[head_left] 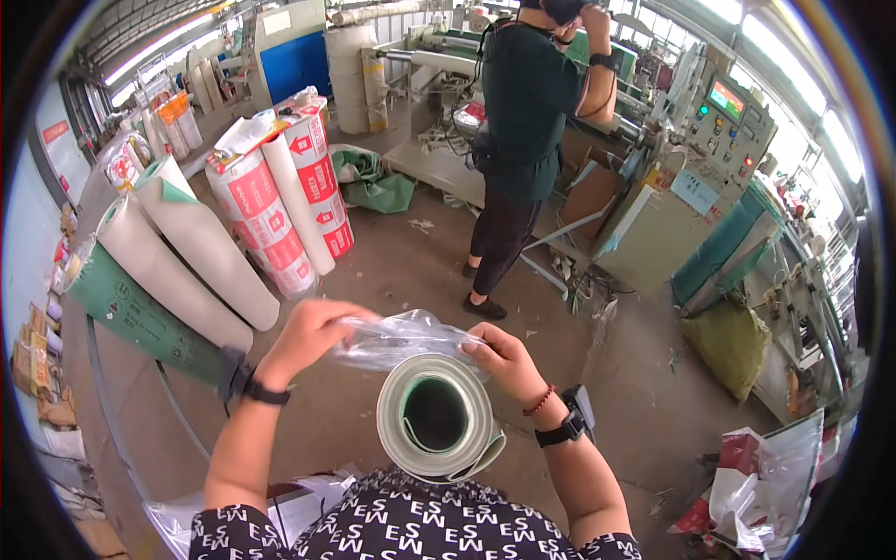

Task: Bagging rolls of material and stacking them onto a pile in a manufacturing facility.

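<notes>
Left hand: the bare left hand (313,338), fingers half curled, meets the left end of the film; blur and gloss hide whether it truly pinches.
Right hand: the bare right hand (504,362) has thumb and forefinger closed on the film's right end.
Film: crumpled, transparent plastic film (406,329) spans between both hands, at the far rim of the roll.
Roll: a thick, pale green-white roll of sheet material (390,422) sits near, before the body, hollow mouth upward, lower end hidden.
Flap: a loose outer edge (492,450) sticks out at the roll's near right side.
Handling: such thin film probably wants a matched grip at each end, its folds spread before any pull, even tension left and right, and the flap pressed flat so nothing snags.
</notes>
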The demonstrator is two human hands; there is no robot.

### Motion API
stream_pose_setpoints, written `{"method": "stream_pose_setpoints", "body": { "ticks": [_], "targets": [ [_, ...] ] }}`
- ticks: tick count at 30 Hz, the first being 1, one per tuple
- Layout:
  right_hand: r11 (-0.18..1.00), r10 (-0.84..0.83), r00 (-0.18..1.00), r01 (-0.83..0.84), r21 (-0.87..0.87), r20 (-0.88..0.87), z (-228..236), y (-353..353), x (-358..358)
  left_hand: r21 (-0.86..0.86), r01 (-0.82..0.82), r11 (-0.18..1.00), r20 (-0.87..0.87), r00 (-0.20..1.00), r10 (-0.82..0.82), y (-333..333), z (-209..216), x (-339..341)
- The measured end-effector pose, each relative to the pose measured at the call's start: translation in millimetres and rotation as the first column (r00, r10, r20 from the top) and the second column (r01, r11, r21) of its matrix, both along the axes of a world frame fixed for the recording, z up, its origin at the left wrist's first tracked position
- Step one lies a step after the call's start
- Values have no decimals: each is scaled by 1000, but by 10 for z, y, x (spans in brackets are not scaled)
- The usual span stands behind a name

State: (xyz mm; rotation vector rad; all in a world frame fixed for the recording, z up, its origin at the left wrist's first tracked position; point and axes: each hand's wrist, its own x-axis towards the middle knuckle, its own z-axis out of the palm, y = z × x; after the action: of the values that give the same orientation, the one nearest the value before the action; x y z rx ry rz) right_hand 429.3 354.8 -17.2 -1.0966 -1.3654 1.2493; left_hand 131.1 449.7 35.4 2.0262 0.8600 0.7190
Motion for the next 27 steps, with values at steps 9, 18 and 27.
{"method": "stream_pose_setpoints", "body": {
  "ticks": [9,18,27],
  "targets": [
    [950,307,875,-304,68,-375,64,-419,176,-35,423,906,307,867,-393,-998,165,-47],
    [879,137,533,-454,146,835,514,-1089,403,354,629,692,-546,740,-394,-813,9,311],
    [992,-116,399,83,90,910,-2968,-818,87,-174,158,972,-704,670,-234,-968,-2467,449]
  ]
}}
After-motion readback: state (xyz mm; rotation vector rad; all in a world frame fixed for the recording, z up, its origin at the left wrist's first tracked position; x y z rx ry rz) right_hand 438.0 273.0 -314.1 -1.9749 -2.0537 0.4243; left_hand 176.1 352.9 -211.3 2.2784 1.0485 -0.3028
